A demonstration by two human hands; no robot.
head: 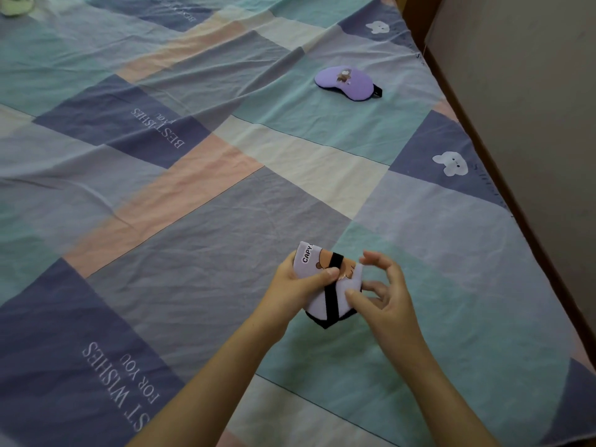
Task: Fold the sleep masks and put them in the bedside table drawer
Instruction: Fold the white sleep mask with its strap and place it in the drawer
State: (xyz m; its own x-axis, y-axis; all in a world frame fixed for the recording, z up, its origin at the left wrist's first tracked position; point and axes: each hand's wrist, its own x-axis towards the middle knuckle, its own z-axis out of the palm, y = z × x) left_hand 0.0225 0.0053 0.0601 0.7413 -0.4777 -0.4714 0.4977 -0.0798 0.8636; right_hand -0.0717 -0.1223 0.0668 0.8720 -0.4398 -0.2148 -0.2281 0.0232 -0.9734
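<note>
Masks first: we see one folded mask [325, 285] pinched in our left hand [295, 285] above the bed [200, 201]. Our right hand [383, 295] touches its edge with loosely bent fingers. A purple mask [346, 82] lies flat farther away on the patchwork sheet, near the wall [522, 91].

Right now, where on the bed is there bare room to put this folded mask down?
The sheet lies bare to the left of the hands, across the grey and pink squares. Bare cloth also runs between the folded mask and the purple mask. It is tighter on the right, where the bed edge runs close.
</note>
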